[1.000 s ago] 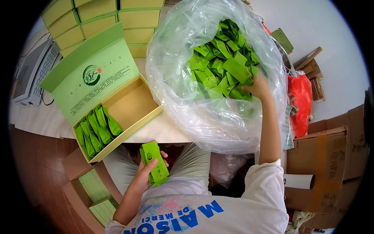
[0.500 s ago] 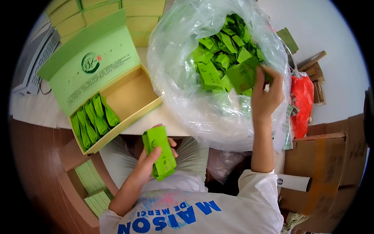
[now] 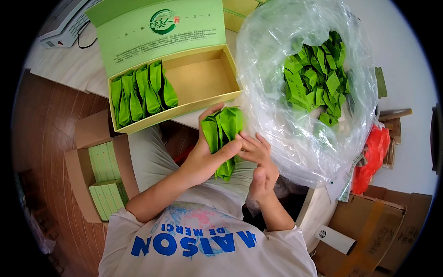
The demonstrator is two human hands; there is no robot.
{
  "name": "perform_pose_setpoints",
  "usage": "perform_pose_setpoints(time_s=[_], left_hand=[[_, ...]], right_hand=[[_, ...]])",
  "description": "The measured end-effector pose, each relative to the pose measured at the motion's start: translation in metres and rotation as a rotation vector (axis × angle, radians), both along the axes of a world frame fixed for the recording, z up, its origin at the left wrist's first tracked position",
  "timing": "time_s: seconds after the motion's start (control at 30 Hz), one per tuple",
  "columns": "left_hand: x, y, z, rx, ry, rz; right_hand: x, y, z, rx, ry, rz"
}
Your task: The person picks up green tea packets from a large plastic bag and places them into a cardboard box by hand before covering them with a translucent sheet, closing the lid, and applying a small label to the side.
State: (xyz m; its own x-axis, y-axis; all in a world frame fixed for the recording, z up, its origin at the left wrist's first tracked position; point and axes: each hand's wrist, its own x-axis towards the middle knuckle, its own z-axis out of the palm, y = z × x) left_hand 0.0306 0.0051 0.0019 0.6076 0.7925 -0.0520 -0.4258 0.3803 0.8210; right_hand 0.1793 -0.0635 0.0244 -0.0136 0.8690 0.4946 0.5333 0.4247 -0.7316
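Far left, down on the floor, a carton (image 3: 76, 168) with green boxes (image 3: 110, 196) stacked inside! Up on the table (image 3: 64, 67) sits the open box (image 3: 200, 69), lid raised, a row of packets (image 3: 143, 90) lined up in its left part. And here's the left hand (image 3: 203, 154), wrapped firmly around a bunch (image 3: 224, 124) of green packets, thumb across them, just in front of the box's right corner! In comes the right hand (image 3: 260, 159), fingers loosely stretched, thumb apart, fingertips at the bunch's right side. Beyond it, the big clear bag (image 3: 295, 147), mouth wide, loose packets (image 3: 318, 74) heaped within. Far right: white tube (image 3: 336, 239), red bag (image 3: 371, 147).
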Motion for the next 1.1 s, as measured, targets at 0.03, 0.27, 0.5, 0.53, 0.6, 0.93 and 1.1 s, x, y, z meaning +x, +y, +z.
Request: perform_pose_setpoints(time_s=[0.03, 0.27, 0.5, 0.53, 0.6, 0.93, 1.1], left_hand=[[0.001, 0.001, 0.002, 0.181, 0.029, 0.076], [-0.004, -0.001, 0.008, 0.230, 0.158, -0.081], [-0.010, -0.007, 0.001, 0.209, 0.182, -0.121], [-0.010, -0.009, -0.004, 0.149, 0.152, -0.128], [-0.010, -0.011, -0.002, 0.042, 0.077, -0.155], [-0.016, -0.010, -0.014, -0.288, -0.146, -0.081], [-0.019, 0.000, -0.011, -0.443, -0.142, -0.037]], right_hand=[[0.002, 0.001, 0.001, -0.035, 0.095, 0.041], [0.008, 0.021, 0.030, -0.126, 0.077, -0.096], [0.009, 0.025, 0.029, -0.107, -0.053, -0.102], [0.012, 0.027, 0.034, -0.128, -0.094, -0.133], [0.024, 0.036, 0.042, -0.048, -0.256, -0.263], [0.100, 0.071, 0.019, -0.069, -0.670, -0.648], [0.043, 0.028, 0.037, -0.059, -0.126, -0.615]])
